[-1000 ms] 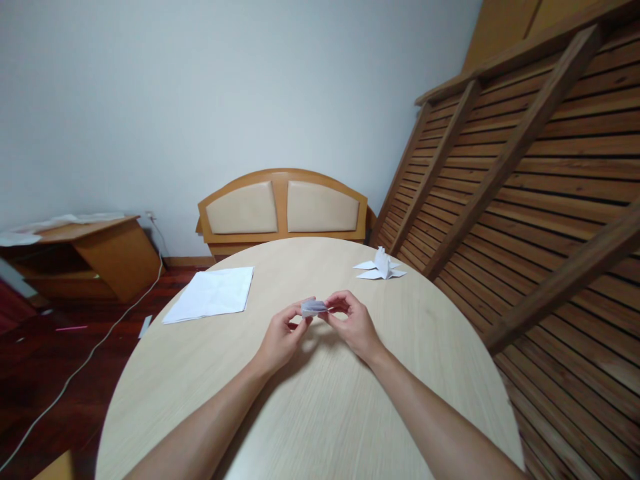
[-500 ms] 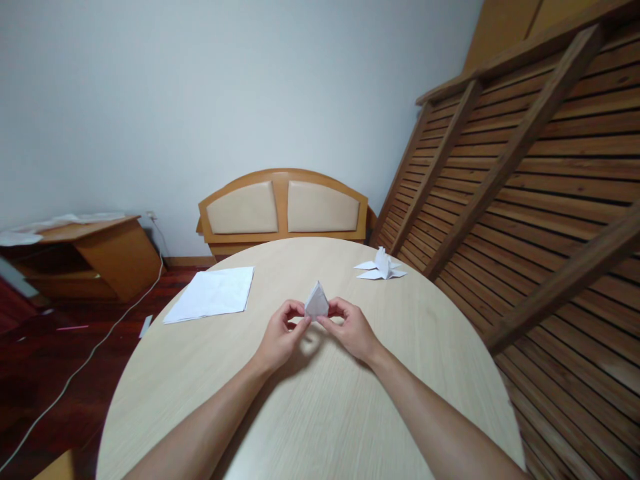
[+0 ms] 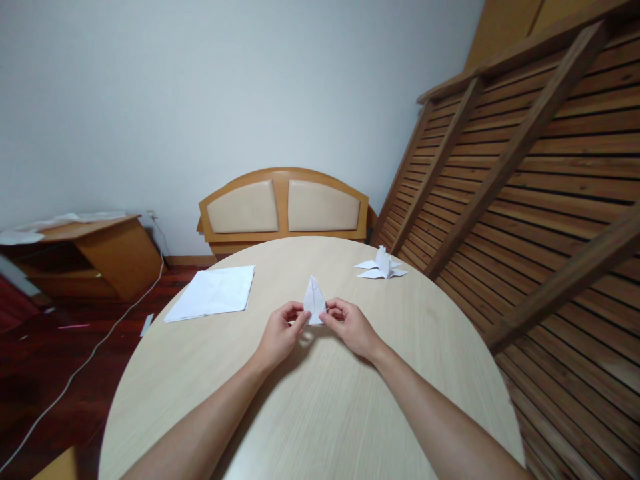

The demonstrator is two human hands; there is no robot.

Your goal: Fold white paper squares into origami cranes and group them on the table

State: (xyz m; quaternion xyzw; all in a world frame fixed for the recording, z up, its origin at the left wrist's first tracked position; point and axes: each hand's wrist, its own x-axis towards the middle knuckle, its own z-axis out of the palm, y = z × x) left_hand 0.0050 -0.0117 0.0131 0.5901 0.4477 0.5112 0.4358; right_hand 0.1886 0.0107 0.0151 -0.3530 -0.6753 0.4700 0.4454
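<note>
A small folded white paper piece (image 3: 315, 299) stands with its point up over the middle of the round wooden table (image 3: 320, 413). My left hand (image 3: 280, 333) pinches its lower left corner between thumb and fingers. Its lower right corner is pinched the same way by my right hand (image 3: 351, 325). Both hands hover just above the tabletop, fingers closed on the paper.
A stack of white paper sheets (image 3: 213, 293) lies at the table's far left. A finished folded paper figure (image 3: 381, 265) sits at the far right. Beyond the table stands a padded wooden headboard (image 3: 283, 209). A slatted wooden frame (image 3: 525, 173) leans on the right. A white cable (image 3: 75, 373) crosses the floor.
The folded paper was held flat and sideways between my fingers; it has been turned so its point stands upright, and both hands have dropped slightly toward the table.
</note>
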